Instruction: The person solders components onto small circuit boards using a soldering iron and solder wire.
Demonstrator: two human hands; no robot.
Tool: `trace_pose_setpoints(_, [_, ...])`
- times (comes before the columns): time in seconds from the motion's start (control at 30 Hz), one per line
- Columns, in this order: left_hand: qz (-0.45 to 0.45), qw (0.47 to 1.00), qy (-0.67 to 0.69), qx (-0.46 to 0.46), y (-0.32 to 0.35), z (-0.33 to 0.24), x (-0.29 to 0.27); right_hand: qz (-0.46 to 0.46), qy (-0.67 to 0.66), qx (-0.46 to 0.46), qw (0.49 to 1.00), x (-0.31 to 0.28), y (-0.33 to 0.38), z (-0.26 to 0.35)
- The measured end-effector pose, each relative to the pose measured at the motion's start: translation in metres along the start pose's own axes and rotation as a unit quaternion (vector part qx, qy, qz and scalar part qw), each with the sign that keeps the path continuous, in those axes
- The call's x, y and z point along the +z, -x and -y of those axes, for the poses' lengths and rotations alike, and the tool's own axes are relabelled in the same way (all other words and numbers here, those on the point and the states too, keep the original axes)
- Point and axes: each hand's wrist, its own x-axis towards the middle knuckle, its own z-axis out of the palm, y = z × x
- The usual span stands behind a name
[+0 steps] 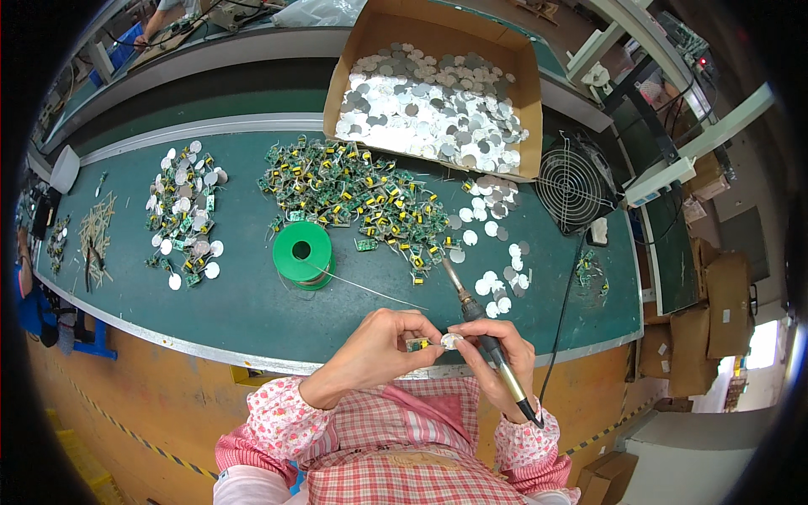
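My left hand (370,347) pinches a small circuit board (417,344) with a yellow part on it, just in front of the bench's near edge. Close against the board is a shiny round metal disc (452,341), held between the thumb and finger of my right hand (511,362). The same hand carries a soldering iron (473,310), its tip pointing up and away over the bench. Whether board and disc touch, I cannot tell. A green spool of solder (289,263) stands beyond my left hand, its loose wire (370,289) running toward my fingers.
Circuit boards (353,194) are heaped mid-bench. Loose discs (497,282) lie right of them; boards with discs (181,210) lie left. A cardboard box (534,126) of discs sits behind. At right stands a fan (575,185); the iron's cord (562,324) trails nearby. Another person's hand (141,40) shows far left.
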Motion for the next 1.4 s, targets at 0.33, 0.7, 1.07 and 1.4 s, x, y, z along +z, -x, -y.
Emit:
trace_pose_setpoints(0.33, [-0.099,0.966,0.216,-0.098,-0.001,0.009,-0.004,-0.182,-0.036,0.012,0.983,0.000,0.026,0.022])
trace_pose_setpoints(0.7, [-0.129,0.944,0.289,-0.089,0.003,-0.008,-0.004,-0.119,-0.049,-0.142,0.981,-0.004,0.031,0.013])
trace_pose_setpoints(1.07, [-0.139,0.941,0.299,-0.076,0.005,-0.011,-0.004,-0.084,-0.039,-0.135,0.986,-0.004,0.026,0.016])
trace_pose_setpoints(1.4, [-0.125,0.940,0.294,-0.115,0.005,-0.003,-0.006,-0.094,-0.018,-0.177,0.979,0.000,0.030,0.005])
